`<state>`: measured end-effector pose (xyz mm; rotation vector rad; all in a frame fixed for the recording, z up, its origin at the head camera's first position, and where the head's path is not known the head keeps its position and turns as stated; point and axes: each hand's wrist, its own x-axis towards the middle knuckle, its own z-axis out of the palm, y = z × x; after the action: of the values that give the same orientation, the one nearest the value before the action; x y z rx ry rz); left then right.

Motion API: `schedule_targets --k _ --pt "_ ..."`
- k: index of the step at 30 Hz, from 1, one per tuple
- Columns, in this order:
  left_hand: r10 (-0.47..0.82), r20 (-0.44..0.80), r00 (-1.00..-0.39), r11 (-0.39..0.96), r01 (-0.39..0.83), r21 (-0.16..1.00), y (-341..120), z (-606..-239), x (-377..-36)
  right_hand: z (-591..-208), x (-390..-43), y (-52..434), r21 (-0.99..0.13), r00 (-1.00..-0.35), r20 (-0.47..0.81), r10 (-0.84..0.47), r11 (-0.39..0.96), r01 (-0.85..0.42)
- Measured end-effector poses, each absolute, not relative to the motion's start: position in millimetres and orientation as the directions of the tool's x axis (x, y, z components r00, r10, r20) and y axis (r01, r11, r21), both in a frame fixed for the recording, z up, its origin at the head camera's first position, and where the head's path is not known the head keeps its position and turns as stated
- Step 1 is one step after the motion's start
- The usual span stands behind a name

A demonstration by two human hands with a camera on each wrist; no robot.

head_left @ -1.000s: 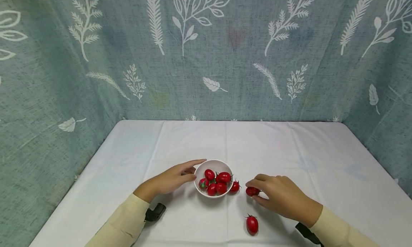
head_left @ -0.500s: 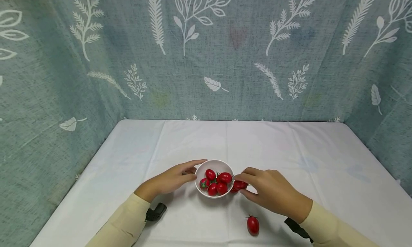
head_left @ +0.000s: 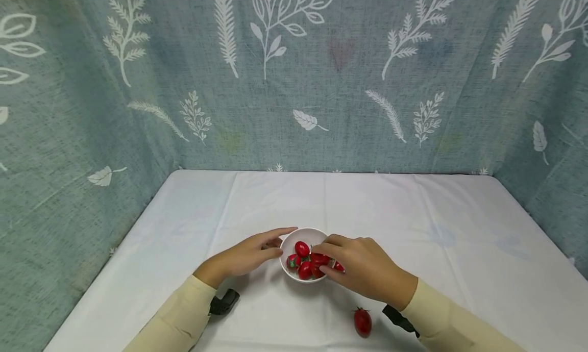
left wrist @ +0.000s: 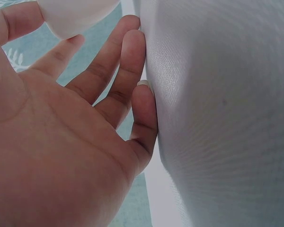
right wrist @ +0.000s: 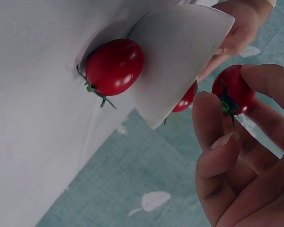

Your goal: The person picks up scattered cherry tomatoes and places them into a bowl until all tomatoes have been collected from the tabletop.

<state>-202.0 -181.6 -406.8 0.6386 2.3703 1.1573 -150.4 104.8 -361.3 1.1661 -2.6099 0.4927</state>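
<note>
A small white bowl (head_left: pixel 294 240) (right wrist: pixel 180 52) holds several red cherry tomatoes (head_left: pixel 301 249). My left hand (head_left: pixel 281 243) (left wrist: pixel 85 90) lies flat on the cloth, its straight fingers touching the bowl's left side. My right hand (head_left: pixel 327 260) reaches over the bowl's right rim and pinches a cherry tomato (right wrist: pixel 233 90) between thumb and fingers. Another tomato (right wrist: pixel 114 66) lies on the cloth against the bowl's right side, mostly hidden under my hand in the head view. One more loose tomato (head_left: pixel 362 322) lies near the front edge.
A white cloth (head_left: pixel 413 224) covers the table, and leaf-patterned curtains (head_left: pixel 294 86) close it in at the back and both sides. Black wrist cameras (head_left: pixel 223 302) sit under both sleeves.
My right hand picked a tomato up off the cloth and carried it left, from beside the bowl to over its rim. The left hand and the front tomato stayed put.
</note>
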Motion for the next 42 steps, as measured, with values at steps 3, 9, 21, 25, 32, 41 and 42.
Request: schedule_targets --k 3,9,21,25,32,41,42 --pt "0.569 -0.169 -0.805 0.550 0.219 0.806 -181.1 -405.8 -201.7 -362.9 -152.8 99.6 -0.201 -0.654 0.347 -0.672 0.628 -0.752" --pt "0.569 -0.165 -0.805 0.548 0.222 0.806 -181.2 -404.2 -200.5 -368.2 -158.2 90.9 -0.218 -0.648 0.358 -0.672 0.615 -0.758" --pt "0.573 -0.167 -0.803 0.544 0.220 0.810 -181.7 -405.5 -201.1 -373.8 -168.9 80.7 -0.229 -0.679 0.296 -0.672 0.640 -0.733" --pt "0.568 -0.168 -0.806 0.549 0.219 0.807 -181.2 -404.7 -200.8 -374.9 -171.5 78.2 -0.262 -0.702 0.264 -0.662 0.651 -0.712" --pt "0.563 -0.171 -0.809 0.556 0.218 0.802 -181.3 -404.6 -200.6 -376.3 -174.0 74.5 -0.275 -0.714 0.235 -0.660 0.659 -0.700" --pt "0.564 -0.171 -0.808 0.554 0.217 0.804 -181.6 -404.8 -200.8 -374.4 -171.8 76.2 -0.252 -0.723 0.243 -0.646 0.678 -0.690" --pt "0.563 -0.172 -0.808 0.555 0.215 0.804 -181.6 -404.7 -200.8 -374.0 -170.9 77.1 -0.251 -0.724 0.249 -0.643 0.679 -0.690"
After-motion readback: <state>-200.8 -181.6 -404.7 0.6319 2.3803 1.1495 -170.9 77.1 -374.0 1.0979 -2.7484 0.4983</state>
